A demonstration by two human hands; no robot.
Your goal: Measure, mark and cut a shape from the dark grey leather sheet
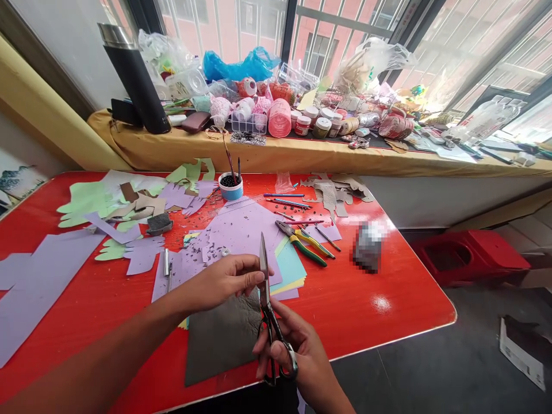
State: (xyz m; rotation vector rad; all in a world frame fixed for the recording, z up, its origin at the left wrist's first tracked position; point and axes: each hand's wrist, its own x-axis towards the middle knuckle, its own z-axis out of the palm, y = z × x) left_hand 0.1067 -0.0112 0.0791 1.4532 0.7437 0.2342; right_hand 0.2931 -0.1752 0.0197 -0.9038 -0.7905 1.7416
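Note:
A pair of scissors (264,290) with black handles points away from me, its blades looking closed. My right hand (302,345) is wrapped round the handles, with fingers and thumb at the loops. At the blades, my left hand (233,276) pinches with thumb and fingers, some fingertips passing behind the metal. Whether a small scrap also sits in that pinch is hidden. Beneath both hands lies a dark grey sheet (219,345), creased near its upper right corner. Beyond it are purple paper (248,224) strewn with dark bits and a stack of coloured sheets (291,267).
Combination pliers (302,244) with green and yellow handles lie right of the paper, near several pencils (288,202). A white-and-blue cup (232,187) holds dark beads and sticks. Paper offcuts (81,201) cover the left. Jars and a black flask (135,80) crowd the windowsill.

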